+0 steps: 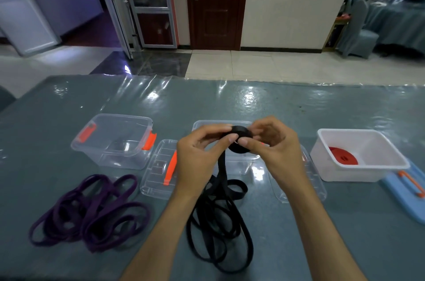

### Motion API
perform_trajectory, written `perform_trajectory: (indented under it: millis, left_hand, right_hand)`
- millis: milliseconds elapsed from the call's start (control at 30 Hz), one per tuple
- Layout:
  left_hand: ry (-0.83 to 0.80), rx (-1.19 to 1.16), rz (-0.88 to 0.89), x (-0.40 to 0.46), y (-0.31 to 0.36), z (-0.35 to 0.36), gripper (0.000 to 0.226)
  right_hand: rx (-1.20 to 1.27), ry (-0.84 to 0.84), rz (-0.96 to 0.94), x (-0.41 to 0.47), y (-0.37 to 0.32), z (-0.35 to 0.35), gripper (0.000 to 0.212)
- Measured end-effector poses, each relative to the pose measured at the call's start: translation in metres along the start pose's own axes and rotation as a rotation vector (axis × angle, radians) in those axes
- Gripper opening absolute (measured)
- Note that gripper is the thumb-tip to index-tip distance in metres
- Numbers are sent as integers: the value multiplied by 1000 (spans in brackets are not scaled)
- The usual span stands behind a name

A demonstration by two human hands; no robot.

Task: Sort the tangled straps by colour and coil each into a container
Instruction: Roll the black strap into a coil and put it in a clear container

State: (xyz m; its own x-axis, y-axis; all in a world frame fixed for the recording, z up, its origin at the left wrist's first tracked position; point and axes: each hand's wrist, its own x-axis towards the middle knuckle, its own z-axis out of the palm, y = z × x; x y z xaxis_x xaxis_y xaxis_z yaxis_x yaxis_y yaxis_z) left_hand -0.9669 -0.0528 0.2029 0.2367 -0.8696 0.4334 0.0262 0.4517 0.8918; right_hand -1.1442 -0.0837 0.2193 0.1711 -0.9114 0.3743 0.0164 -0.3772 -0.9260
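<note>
- The black strap (220, 218) is partly wound into a small tight coil (240, 141), held up above the table between both hands; its loose length hangs from the coil and lies in tangled loops on the table near the front edge.
- The left hand (197, 156) pinches the coil and strap with thumb and fingertips; the right hand (270, 147) curls its fingers round the coil's other side, thumb pressed against it.
- Just behind the hands stands a clear container (230, 156), mostly hidden by them.
- The purple strap (92, 209) lies in a loose tangle at the left, apart from the black one.
- A clear tub with orange clips (115, 140) stands behind the purple strap; its lid (158, 170) lies flat beside it.
- At the right a white tub (358, 156) holds a coiled red strap (342, 155); a blue lid (407, 191) lies beside it.
- The table (299, 108) is grey-blue under glossy clear film; beyond its far edge are open tiled floor and a brown door (216, 2).
</note>
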Motion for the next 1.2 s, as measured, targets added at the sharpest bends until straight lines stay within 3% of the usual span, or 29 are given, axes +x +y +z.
perform_trajectory:
  millis: [167,300,500,633,833,967,1100,1200]
  left_hand:
    - [-40,12,28,0,-3,-6,32]
    - [18,-55,-24,-5,-5,-4,28]
    - [1,-77,-11,-6,-3,-5,31]
    - [40,-68,44,-3,3,-2,24]
    - [-52,-46,8,10,7,-5,27]
    - [-12,-77,20,20,13,-1,23]
    - [-73,-78,8,29,15,-1,34]
    - [-44,-78,-19,34,15,-3,36]
  right_hand:
    - [138,34,12,-3,-4,5,18]
    - [98,-14,55,-2,-8,-1,23]
    - [172,-11,26,-7,-8,3,17]
    - [84,-6,20,0,-15,0,20]
    - [197,35,45,2,-18,1,15]
    - [153,43,38,15,-25,-5,15]
    - [206,80,-7,24,-27,-3,10]
    - [147,48,44,27,-24,-3,24]
